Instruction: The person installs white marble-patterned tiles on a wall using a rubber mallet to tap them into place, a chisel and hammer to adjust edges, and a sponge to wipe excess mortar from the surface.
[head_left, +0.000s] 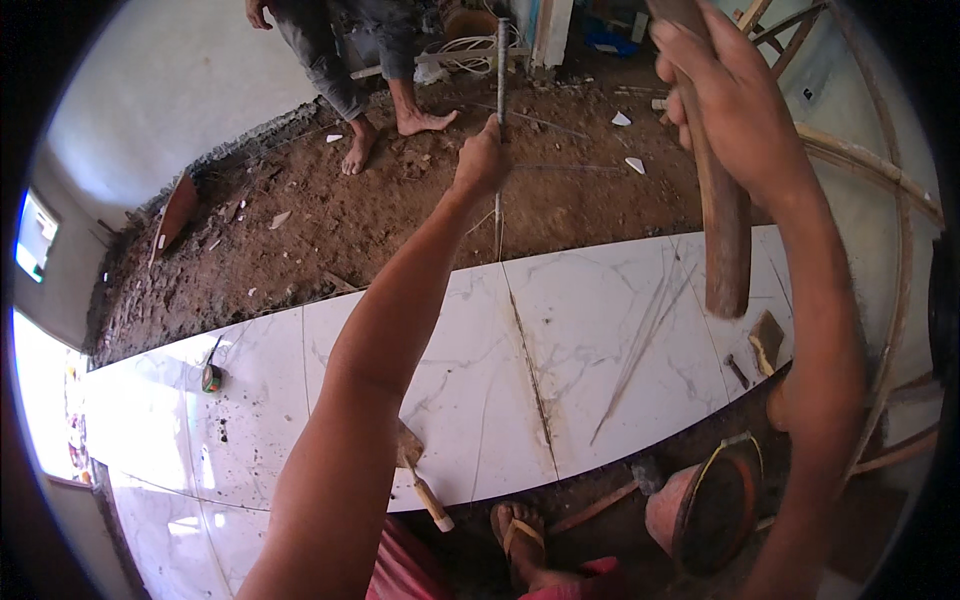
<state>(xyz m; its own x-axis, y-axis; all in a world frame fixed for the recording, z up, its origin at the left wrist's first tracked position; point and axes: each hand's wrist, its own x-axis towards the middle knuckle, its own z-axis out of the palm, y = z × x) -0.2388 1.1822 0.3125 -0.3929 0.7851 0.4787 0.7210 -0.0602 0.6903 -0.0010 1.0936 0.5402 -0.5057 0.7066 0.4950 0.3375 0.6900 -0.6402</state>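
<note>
My left hand is closed round an upright metal rod, which rises above the fist. Its lower part meets the ground by the far edge of the white marbled floor tiles. Thin strings stretch to the right near the rod. On the right, my right hand is raised and wrapped round a thick wooden bar. The bar's blunt lower end hangs above the tiles, apart from the rod; its upper end runs out of view.
Another person's bare feet stand on the brown soil. On the tiles lie a tape measure, a trowel and a bolt-like metal piece. A bucket and hammer are near my sandalled foot. Poles lean at right.
</note>
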